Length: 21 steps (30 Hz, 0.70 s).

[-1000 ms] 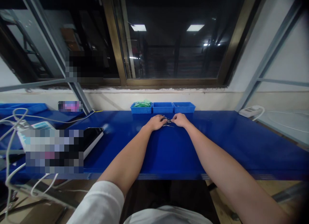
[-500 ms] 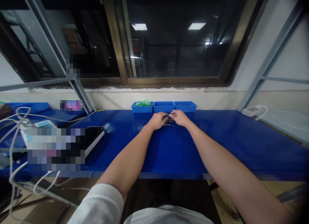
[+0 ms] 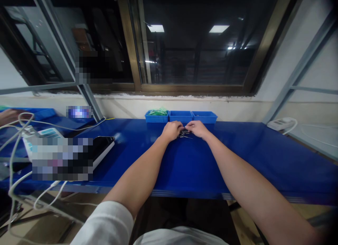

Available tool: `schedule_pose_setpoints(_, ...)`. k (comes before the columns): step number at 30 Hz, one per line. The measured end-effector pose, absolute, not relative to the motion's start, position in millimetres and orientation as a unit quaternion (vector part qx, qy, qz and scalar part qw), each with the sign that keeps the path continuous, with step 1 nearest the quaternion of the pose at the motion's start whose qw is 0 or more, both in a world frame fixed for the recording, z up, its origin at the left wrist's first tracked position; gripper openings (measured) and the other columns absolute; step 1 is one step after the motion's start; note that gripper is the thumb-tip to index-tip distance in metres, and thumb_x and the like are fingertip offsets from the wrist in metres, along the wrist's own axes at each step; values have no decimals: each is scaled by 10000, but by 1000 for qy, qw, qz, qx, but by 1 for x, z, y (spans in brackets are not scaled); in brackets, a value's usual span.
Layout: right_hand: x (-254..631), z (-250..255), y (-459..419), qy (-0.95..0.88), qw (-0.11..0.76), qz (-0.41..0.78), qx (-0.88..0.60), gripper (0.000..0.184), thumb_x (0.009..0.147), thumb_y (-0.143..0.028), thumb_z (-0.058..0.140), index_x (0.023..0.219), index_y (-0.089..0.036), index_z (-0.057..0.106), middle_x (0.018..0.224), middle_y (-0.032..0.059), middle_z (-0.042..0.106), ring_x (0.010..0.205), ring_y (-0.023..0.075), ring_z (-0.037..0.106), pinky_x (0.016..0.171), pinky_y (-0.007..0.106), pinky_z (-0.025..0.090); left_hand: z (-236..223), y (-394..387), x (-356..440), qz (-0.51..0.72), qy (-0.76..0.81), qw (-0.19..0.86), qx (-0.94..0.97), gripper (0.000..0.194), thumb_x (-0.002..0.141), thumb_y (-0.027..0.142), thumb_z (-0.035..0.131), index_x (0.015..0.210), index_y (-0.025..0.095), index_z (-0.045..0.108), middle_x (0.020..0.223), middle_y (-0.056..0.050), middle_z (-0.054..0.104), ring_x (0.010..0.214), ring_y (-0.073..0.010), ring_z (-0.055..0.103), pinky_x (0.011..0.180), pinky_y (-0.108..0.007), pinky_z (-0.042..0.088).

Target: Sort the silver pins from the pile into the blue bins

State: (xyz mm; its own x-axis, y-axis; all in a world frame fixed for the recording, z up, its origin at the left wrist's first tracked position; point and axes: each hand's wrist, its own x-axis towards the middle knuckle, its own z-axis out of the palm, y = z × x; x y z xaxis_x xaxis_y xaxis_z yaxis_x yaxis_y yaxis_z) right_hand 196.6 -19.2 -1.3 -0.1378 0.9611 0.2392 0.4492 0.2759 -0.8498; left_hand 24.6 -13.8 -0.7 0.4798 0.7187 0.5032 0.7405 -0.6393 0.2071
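Observation:
My left hand point(image 3: 172, 130) and my right hand point(image 3: 196, 128) meet almost tip to tip above the blue table point(image 3: 185, 167). Both have their fingers pinched together. Whatever sits between the fingertips is too small to make out. Under and between the hands lies a small cluster of thin dark and silvery metal pieces point(image 3: 184, 134), partly covered by my fingers. Just beyond stand three blue bins in a row: the left bin point(image 3: 149, 118) holds green plastic packaging point(image 3: 157, 112), the middle bin point(image 3: 181, 118) shows its blue inside, and the right bin point(image 3: 205, 118) has something tiny in it.
To the left lie a black-and-white device point(image 3: 104, 148), white cables point(image 3: 12, 174) and a blurred-out area. Another person's hand point(image 3: 12, 115) is at a blue tray point(image 3: 43, 113) at far left. A white power strip point(image 3: 282, 123) rests at the right. Grey metal posts flank the table.
The view has shifted slightly. My hands stay close together over the metal pieces with little movement. At far left, the other person's hand has come further into view.

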Motion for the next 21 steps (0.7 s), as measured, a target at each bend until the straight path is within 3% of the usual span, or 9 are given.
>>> schedule_pose_setpoints(8, 199, -4, -15, -618, 497, 399, -460, 286, 647, -401, 626, 750, -133, 618, 666, 42, 634, 453, 65, 453, 395, 173, 315, -3, -12, 24, -317, -434, -10, -843, 220, 843, 317, 444, 842, 180, 616, 864, -53, 646, 810, -174, 589, 771, -269, 434)
schedule_pose_setpoints(15, 218, 0, -7, -559, 529, 335, -544, 391, 667, -507, 564, 676, -121, 626, 592, 54, 633, 422, 69, 430, 370, 172, 290, -7, -5, 19, -390, -480, -36, -785, 323, 828, 363, 465, 1062, 150, 532, 992, -79, 622, 902, -184, 583, 815, -284, 446)
schedule_pose_setpoints(17, 227, 2, -2, -528, 552, 331, -553, 413, 684, -517, 538, 746, -120, 628, 710, 78, 664, 437, 68, 442, 357, 170, 277, -10, -1, 16, -383, -490, -33, -782, 310, 829, 337, 459, 1066, 149, 528, 1028, -87, 608, 927, -187, 576, 833, -289, 439)
schedule_pose_setpoints(21, 243, 4, 7, -493, 587, 382, -516, 503, 763, -503, 427, 1127, -167, 514, 1112, 108, 602, 545, 83, 543, 363, 172, 314, -14, 4, 13, -354, -509, -23, -785, 312, 830, 294, 438, 1096, 150, 510, 1065, -93, 591, 970, -194, 561, 850, -302, 425)
